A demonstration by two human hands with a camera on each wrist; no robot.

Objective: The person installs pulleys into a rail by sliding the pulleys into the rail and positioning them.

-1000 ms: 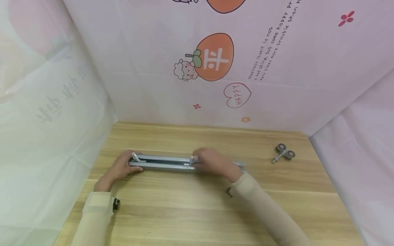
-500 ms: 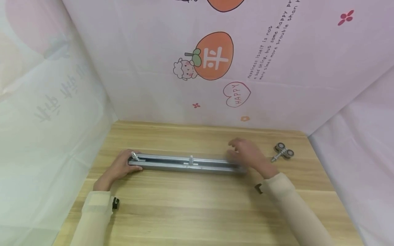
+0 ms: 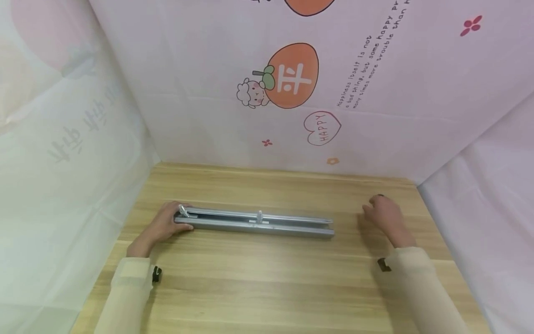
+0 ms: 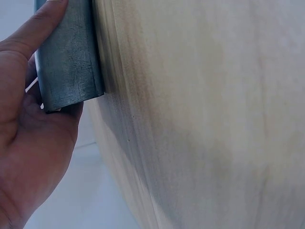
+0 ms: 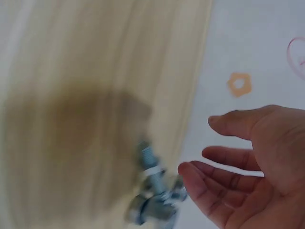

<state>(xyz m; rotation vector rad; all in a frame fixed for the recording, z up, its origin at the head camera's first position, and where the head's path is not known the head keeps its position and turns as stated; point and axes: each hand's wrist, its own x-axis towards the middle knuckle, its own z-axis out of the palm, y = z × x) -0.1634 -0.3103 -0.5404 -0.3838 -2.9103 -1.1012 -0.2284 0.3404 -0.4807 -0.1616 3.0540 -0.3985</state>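
A grey metal channel track lies lengthwise on the table, slot side up. Its left end is gripped by my left hand, thumb along the near wall and fingers behind; the left wrist view shows the thumb flat on the track's side. Two threaded bolts stick up from the slot, a tilted bolt at the left end and an upright bolt near the middle. Over at the right, my right hand is at a trolley roller with a threaded bolt. Thumb and fingers are apart beside it, holding nothing. In the head view this hand hides nearly all of the roller.
The wooden table meets a printed fabric backdrop along its back edge. White fabric walls stand on the left and right sides. Black wrist-camera mounts show at both cuffs.
My right hand has let go of the middle bolt and moved right, to the loose trolley roller. The left hand keeps its grip on the track, which stays in place.
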